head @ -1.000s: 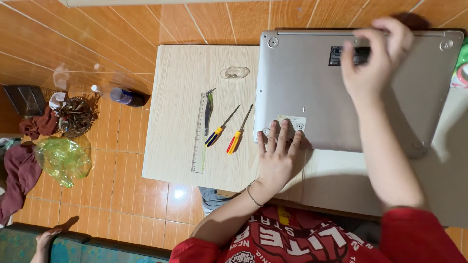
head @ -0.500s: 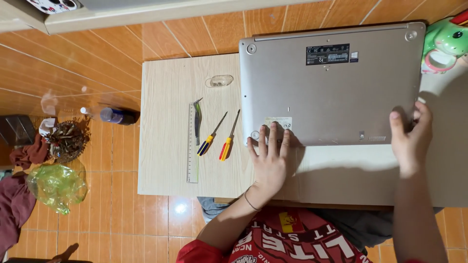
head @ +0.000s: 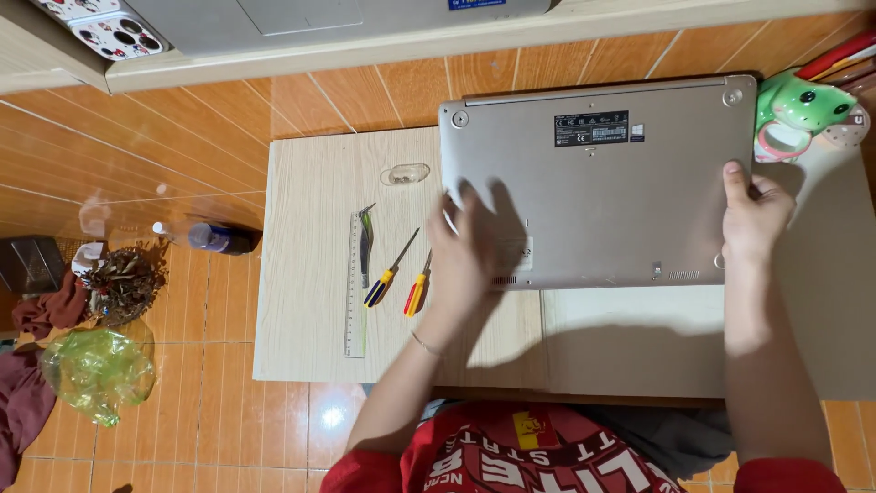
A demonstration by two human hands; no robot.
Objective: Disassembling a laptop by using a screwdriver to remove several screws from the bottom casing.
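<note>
A silver laptop lies bottom-up on a low table of pale wood grain; its underside is smooth matte metal, rectangular with rounded corners, round rubber feet in the far corners and a dark label near the far edge. The left hand lies flat and open over the laptop's near left corner, fingers spread and blurred, gripping nothing. The right hand clasps the laptop's right edge, thumb on top, fingers curled under.

Left of the laptop lie two slim screwdrivers with yellow handles, then dark tweezers and a long clear ruler, and a small clear plastic piece just beside its far left corner. A glossy green frog holder touches its far right corner.

Half a second ago the right hand gripped the laptop's near right corner; it now sits higher on the right edge. The left hand has shifted further over the corner.
</note>
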